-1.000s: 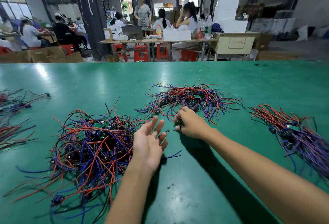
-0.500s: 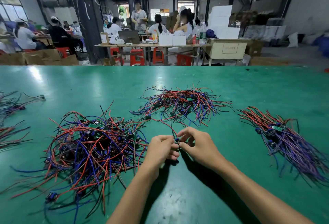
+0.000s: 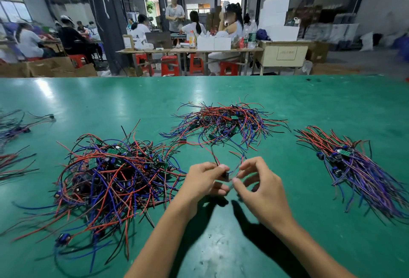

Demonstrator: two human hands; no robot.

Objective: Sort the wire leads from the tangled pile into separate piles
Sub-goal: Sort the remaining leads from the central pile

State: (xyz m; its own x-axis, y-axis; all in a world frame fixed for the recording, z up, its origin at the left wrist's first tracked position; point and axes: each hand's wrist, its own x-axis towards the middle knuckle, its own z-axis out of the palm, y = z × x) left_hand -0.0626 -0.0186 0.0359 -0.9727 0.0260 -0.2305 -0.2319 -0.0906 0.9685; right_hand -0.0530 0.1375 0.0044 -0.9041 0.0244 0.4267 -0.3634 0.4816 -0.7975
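Two hands meet at centre of the head view, just above the green table (image 3: pixel 287 100). Your left hand (image 3: pixel 202 181) has fingers curled, thumb and forefinger pinching a small dark component (image 3: pixel 226 175) of one wire lead. Your right hand (image 3: pixel 257 186) faces it, fingers bent, tips pinching the thin red/blue wires (image 3: pixel 238 168) of that same lead right beside the component. Hands nearly touching, only the lead between them. Black and red strands rise from the pinch toward the far pile.

Tangled pile (image 3: pixel 110 176) sits to your left, near the left wrist: red, blue, black wires w/ small green boards mixed in, strands sprawling toward the near edge. A blue connector (image 3: pixel 63 238) lies at its near-left fringe.

Sorted pile no. 1 (image 3: pixel 230 123) lies straight ahead, beyond the hands: mostly red and blue leads, loosely fanned sideways. Sorted pile no. 2 (image 3: pixel 354 167) is on your right, well apart from the hands: red ends far, purple/blue ends near, laid roughly parallel. More wires (image 3: pixel 13 145) show at the far left edge, partly cut off by the frame.

Bkgd: other workers seated at wooden benches (image 3: pixel 188 51), red stools (image 3: pixel 169 65) underneath, cardboard boxes (image 3: pixel 51 67) at left, white boxes (image 3: pixel 213 43) on the bench.
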